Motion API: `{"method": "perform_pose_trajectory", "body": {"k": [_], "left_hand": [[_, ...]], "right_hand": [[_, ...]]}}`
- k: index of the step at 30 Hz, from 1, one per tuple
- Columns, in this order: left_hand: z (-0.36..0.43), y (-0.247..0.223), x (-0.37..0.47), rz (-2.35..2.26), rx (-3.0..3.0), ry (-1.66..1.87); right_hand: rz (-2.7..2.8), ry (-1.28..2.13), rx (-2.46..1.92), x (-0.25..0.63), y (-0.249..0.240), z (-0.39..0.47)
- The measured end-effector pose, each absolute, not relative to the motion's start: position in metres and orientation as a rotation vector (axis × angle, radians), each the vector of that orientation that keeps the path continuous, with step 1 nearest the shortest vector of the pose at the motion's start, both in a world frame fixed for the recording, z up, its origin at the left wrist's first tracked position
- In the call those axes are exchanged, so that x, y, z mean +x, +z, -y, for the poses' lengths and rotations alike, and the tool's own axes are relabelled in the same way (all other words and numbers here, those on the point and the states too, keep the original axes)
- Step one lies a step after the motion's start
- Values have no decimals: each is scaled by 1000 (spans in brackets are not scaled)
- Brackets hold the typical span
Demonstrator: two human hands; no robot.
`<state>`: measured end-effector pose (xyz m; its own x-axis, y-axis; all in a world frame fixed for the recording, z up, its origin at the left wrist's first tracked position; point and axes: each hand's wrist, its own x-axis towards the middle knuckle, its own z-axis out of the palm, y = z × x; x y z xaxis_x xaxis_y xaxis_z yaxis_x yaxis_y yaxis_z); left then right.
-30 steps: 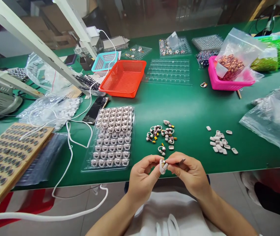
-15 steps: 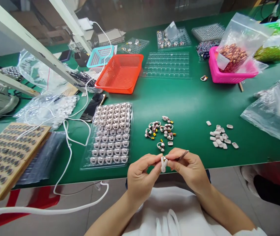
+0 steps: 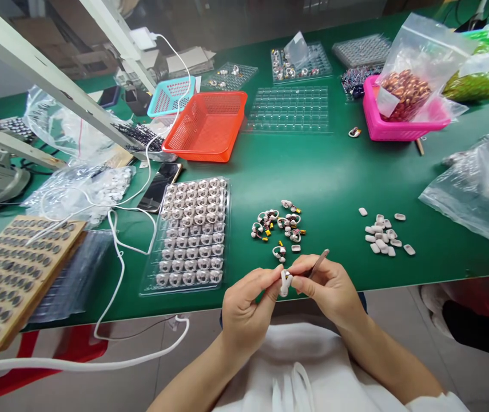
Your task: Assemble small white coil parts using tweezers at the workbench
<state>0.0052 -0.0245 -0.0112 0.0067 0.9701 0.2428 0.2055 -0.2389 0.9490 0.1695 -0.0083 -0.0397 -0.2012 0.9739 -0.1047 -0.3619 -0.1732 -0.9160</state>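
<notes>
Above the table's front edge, my left hand (image 3: 248,306) pinches a small white ear-clip earbud (image 3: 286,284) between thumb and fingertips. My right hand (image 3: 330,292) is closed beside it, its thumb and index fingertip touching the earbud's right side. Slim metal tweezers (image 3: 319,263) lie in the right hand, their flat end sticking up past the knuckles; their tips are hidden. Just beyond the hands is a loose group of unfinished earbuds (image 3: 289,222) with yellow tabs and wires. One small white shell (image 3: 296,248) sits near them. More white shells (image 3: 381,234) are piled to the right.
A clear tray of earbud parts (image 3: 190,232) stands to the left, near a phone (image 3: 160,187) and a white cable (image 3: 118,274). Farther back are a red basket (image 3: 210,151), an empty clear tray (image 3: 289,109) and a pink basket (image 3: 394,131). A plastic bag (image 3: 476,194) lies right.
The earbud has turned slightly between my fingertips, and the tweezers' end stands a little higher. The whole view has shifted slightly; the things on the table look unmoved.
</notes>
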Motion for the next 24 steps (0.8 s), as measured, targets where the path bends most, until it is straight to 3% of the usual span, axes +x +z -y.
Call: {"method": "perform_pose_trajectory", "body": {"k": [24], "left_hand": [[24, -10, 7, -1197, 1657, 1289]], "right_hand": [[1089, 1488, -1000, 176, -39, 10]]}}
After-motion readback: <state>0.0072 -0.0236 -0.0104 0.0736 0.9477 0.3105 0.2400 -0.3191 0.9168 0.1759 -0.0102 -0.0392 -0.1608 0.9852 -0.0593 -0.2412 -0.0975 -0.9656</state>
